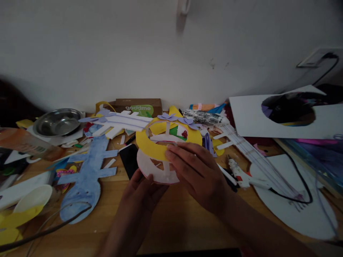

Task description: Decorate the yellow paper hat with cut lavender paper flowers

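A paper craft made of a yellow ring (pixel 154 148) above a white disc (pixel 146 164), joined by white strips, is held up over the table between both hands. Purple paper flowers (pixel 166 116) show at the ring's far edge. My left hand (pixel 142 194) grips the white disc from below at its near left edge, thumb on top. Across the near right side lies my right hand (pixel 197 173), its fingers pressed together on the yellow ring. What is under the right fingers is hidden.
A black phone (pixel 129 159) lies behind the left hand. A hot glue gun (pixel 241 175) with a black cord is at right, beside a white guitar-shaped cutout (pixel 278 210). A blue painted cutout (pixel 83 196), metal bowl (pixel 59 123) and goodme box (pixel 139 106) surround the work.
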`<action>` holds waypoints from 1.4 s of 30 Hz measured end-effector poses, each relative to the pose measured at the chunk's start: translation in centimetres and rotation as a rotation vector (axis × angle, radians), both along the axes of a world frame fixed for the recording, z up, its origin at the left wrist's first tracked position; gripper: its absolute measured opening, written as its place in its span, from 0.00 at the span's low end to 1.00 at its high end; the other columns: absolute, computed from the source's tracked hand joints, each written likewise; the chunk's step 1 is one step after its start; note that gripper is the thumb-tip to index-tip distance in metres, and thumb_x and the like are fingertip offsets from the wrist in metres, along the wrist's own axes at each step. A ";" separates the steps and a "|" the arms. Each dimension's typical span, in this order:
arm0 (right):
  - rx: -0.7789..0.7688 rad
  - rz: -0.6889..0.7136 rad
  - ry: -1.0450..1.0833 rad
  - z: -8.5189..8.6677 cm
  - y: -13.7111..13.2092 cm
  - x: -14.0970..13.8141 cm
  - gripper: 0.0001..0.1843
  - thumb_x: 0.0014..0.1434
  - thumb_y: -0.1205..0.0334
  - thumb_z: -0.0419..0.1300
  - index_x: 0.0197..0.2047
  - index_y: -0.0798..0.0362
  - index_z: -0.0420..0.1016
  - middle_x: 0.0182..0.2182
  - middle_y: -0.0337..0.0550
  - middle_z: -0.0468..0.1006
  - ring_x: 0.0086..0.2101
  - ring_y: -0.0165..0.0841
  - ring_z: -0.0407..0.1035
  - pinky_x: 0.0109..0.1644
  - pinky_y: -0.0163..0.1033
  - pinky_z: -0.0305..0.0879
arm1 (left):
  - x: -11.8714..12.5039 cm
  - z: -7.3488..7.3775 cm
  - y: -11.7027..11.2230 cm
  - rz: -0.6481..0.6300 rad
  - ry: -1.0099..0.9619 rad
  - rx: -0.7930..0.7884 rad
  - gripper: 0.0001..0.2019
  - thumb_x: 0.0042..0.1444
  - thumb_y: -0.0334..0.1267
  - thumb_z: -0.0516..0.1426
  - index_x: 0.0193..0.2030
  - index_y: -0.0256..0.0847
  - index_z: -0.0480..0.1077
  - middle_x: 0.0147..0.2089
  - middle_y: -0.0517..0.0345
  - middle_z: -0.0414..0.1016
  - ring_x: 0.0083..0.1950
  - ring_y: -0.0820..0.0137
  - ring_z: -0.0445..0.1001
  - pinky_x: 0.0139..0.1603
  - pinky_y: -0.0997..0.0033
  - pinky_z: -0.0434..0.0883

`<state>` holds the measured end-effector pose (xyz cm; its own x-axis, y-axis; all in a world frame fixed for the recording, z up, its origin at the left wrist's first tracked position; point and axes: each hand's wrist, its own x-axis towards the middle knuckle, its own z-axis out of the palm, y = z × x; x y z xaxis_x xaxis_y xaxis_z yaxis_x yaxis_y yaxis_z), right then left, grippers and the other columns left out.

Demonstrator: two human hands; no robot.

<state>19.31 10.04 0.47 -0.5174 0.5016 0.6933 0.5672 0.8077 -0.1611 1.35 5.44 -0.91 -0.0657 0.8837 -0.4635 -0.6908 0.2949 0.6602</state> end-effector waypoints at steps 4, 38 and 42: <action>0.004 0.000 -0.003 0.1 0.1 -0.1 0.23 0.65 0.73 0.58 0.63 0.61 0.69 0.60 0.50 0.74 0.61 0.44 0.63 0.63 0.54 0.66 | 0.1 0.3 0.2 0.009 0.005 -0.009 0.22 0.54 0.28 0.64 0.56 0.41 0.71 0.53 0.48 0.80 0.44 0.62 0.82 0.45 0.63 0.82; 0.003 -0.035 0.016 0.2 0.0 0.1 0.25 0.64 0.74 0.58 0.64 0.60 0.68 0.59 0.51 0.75 0.59 0.44 0.65 0.62 0.53 0.66 | 0.1 0.7 0.5 -0.006 0.043 -0.004 0.22 0.52 0.27 0.64 0.55 0.39 0.71 0.51 0.48 0.81 0.44 0.62 0.82 0.46 0.61 0.82; 0.001 -0.040 0.010 0.2 0.1 0.0 0.25 0.64 0.73 0.57 0.65 0.58 0.66 0.60 0.50 0.75 0.59 0.44 0.65 0.61 0.54 0.66 | 0.0 0.4 0.4 -0.018 0.053 0.013 0.22 0.52 0.28 0.65 0.55 0.40 0.72 0.51 0.48 0.81 0.42 0.63 0.82 0.45 0.62 0.82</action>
<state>19.33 10.15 0.65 -0.4898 0.5209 0.6992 0.5974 0.7846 -0.1661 1.36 5.86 -0.53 -0.0739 0.8910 -0.4479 -0.6498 0.2977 0.6993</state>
